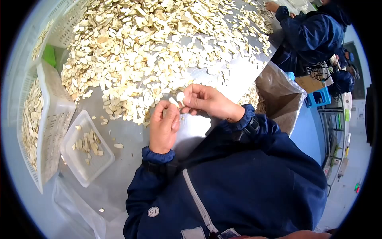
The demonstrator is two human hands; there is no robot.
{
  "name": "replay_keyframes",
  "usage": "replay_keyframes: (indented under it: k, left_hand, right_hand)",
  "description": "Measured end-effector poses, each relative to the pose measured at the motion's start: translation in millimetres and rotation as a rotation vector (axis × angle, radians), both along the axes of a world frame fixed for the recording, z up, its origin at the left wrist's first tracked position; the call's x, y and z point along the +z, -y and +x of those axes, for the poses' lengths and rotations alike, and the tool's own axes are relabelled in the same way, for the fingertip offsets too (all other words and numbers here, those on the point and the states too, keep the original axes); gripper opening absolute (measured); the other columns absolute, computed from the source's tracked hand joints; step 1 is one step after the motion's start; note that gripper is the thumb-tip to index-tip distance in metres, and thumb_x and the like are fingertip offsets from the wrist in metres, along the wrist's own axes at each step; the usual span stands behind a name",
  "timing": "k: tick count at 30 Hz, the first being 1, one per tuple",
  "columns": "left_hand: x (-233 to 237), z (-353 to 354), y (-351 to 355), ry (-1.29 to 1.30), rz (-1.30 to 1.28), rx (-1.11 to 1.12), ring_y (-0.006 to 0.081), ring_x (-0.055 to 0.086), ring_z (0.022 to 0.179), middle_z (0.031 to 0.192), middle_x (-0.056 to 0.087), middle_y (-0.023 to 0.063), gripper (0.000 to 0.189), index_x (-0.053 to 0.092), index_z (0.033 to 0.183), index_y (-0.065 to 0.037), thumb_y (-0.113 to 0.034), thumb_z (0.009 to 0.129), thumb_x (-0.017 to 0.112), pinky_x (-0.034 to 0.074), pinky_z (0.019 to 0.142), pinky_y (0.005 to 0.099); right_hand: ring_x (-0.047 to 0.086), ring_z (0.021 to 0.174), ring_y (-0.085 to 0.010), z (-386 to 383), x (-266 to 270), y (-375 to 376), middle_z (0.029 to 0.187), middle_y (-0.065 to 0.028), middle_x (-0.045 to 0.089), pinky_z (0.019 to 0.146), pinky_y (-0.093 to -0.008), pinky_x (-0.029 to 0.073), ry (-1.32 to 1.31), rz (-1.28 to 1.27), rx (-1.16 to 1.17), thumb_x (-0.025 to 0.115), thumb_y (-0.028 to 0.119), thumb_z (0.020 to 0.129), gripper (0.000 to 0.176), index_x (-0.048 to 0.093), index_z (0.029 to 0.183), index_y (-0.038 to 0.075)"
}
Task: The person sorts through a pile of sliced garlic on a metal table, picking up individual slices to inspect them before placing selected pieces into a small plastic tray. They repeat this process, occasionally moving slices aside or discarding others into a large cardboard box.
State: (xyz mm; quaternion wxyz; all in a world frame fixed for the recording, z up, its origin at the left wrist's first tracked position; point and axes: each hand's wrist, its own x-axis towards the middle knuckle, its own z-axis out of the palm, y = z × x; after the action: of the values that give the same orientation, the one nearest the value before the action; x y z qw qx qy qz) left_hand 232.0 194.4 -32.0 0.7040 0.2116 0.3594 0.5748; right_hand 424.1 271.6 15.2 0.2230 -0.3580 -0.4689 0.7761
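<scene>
My left hand (164, 126) is closed, with a pale dried slice (173, 102) pinched between thumb and fingers. Close beside it, my right hand (210, 102) grips another whitish, rounded slice (180, 97) at its fingertips. Both hands meet just above the near edge of a wide heap of cream-coloured dried slices (131, 59), which look like cut root or bulb. Under them is a shiny metal table (131, 135) that reflects bright light.
On the left, a shallow white tray (84, 175) holds several slices, beside a tall perforated white basket (57, 119) full of them. A plastic-lined box (284, 91) with slices stands right of the table. Beyond it a person in dark blue (314, 36) reaches over the table.
</scene>
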Motion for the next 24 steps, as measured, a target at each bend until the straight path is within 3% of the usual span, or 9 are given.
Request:
replay_keyframes:
  k: [3, 4, 5, 7, 8, 12, 16, 21, 24]
  left_hand:
    - [7, 2, 0, 0.033, -0.039, -0.004, 0.0074, 0.045, 0.057, 0.086, 0.060, 0.0032, 0.033, 0.061, 0.114, -0.009, -0.039, 0.111, 0.049, 0.032, 0.048, 0.0193]
    - [9, 3, 0, 0.027, -0.045, -0.010, 0.0096, 0.046, 0.055, 0.086, 0.060, 0.0053, 0.041, 0.062, 0.117, -0.009, -0.045, 0.113, 0.043, 0.034, 0.047, 0.0192]
    - [9, 2, -2, 0.124, -0.067, -0.050, 0.0093, 0.047, 0.057, 0.088, 0.060, 0.0048, 0.044, 0.061, 0.115, -0.008, -0.047, 0.113, 0.041, 0.034, 0.047, 0.0197]
    - [10, 0, -5, 0.314, -0.115, -0.125, 0.0085, 0.047, 0.061, 0.092, 0.061, 0.0038, 0.051, 0.060, 0.110, -0.006, -0.051, 0.113, 0.036, 0.033, 0.047, 0.0207]
    - [13, 1, -6, 0.342, -0.125, -0.120, 0.0090, 0.049, 0.063, 0.098, 0.062, 0.0060, 0.047, 0.059, 0.110, -0.005, -0.047, 0.114, 0.038, 0.034, 0.045, 0.0202]
    - [3, -10, -6, 0.408, -0.105, -0.228, 0.0049, 0.050, 0.068, 0.102, 0.057, 0.0064, 0.029, 0.054, 0.110, -0.004, -0.031, 0.113, 0.044, 0.032, 0.041, 0.0162]
    - [8, -11, -6, 0.386, -0.091, -0.234, 0.0041, 0.049, 0.068, 0.101, 0.057, 0.0053, 0.017, 0.055, 0.109, -0.001, -0.018, 0.109, 0.050, 0.031, 0.041, 0.0151]
    - [13, -9, -4, 0.285, -0.110, -0.313, 0.0056, 0.052, 0.074, 0.101, 0.060, 0.0058, 0.016, 0.060, 0.115, 0.001, -0.006, 0.102, 0.053, 0.029, 0.042, 0.0153]
    - [16, -8, -5, 0.216, -0.088, -0.390, 0.0080, 0.052, 0.072, 0.100, 0.058, 0.0053, 0.017, 0.061, 0.116, 0.001, -0.007, 0.103, 0.054, 0.027, 0.044, 0.0165]
  right_hand:
    - [0.065, 0.091, -0.0072, 0, -2, -2, 0.104, -0.0046, 0.070, 0.077, -0.0233, 0.053, 0.128, 0.185, -0.172, 0.059, 0.023, 0.109, 0.018, 0.057, 0.114, 0.005]
    - [0.069, 0.088, -0.0124, -1, -13, 0, 0.104, -0.0044, 0.071, 0.074, -0.0290, 0.056, 0.221, 0.418, -0.236, 0.066, 0.023, 0.105, 0.020, 0.062, 0.111, 0.004]
    - [0.070, 0.087, -0.0179, -3, 10, 6, 0.102, -0.0090, 0.071, 0.074, -0.0320, 0.055, 0.445, 0.627, -0.160, 0.067, 0.022, 0.103, 0.019, 0.065, 0.111, 0.005]
    - [0.069, 0.094, -0.0272, -5, 17, 9, 0.104, -0.0119, 0.071, 0.082, -0.0374, 0.055, 0.336, 0.878, -0.021, 0.069, 0.020, 0.100, 0.019, 0.067, 0.114, 0.007]
    - [0.065, 0.105, -0.0334, -8, 12, 7, 0.110, -0.0125, 0.070, 0.090, -0.0412, 0.053, 0.283, 1.088, -0.053, 0.071, 0.019, 0.096, 0.022, 0.068, 0.116, 0.009]
    - [0.063, 0.116, -0.0326, -2, -4, -13, 0.121, -0.0107, 0.069, 0.100, -0.0430, 0.050, 0.602, 1.450, -0.166, 0.075, 0.017, 0.090, 0.028, 0.069, 0.116, 0.011]
    - [0.061, 0.125, -0.0297, 17, -9, -12, 0.126, -0.0089, 0.068, 0.104, -0.0446, 0.049, 0.673, 1.521, 0.082, 0.078, 0.016, 0.086, 0.030, 0.070, 0.115, 0.011]
    - [0.064, 0.115, -0.0357, 58, -7, -56, 0.124, -0.0104, 0.069, 0.100, -0.0456, 0.050, 1.043, 1.564, -0.314, 0.071, 0.005, 0.086, 0.027, 0.074, 0.112, 0.012]
    - [0.065, 0.112, -0.0343, 32, 2, -47, 0.124, -0.0116, 0.068, 0.097, -0.0442, 0.053, 0.812, 1.487, -0.232, 0.074, 0.008, 0.084, 0.030, 0.074, 0.114, 0.012]
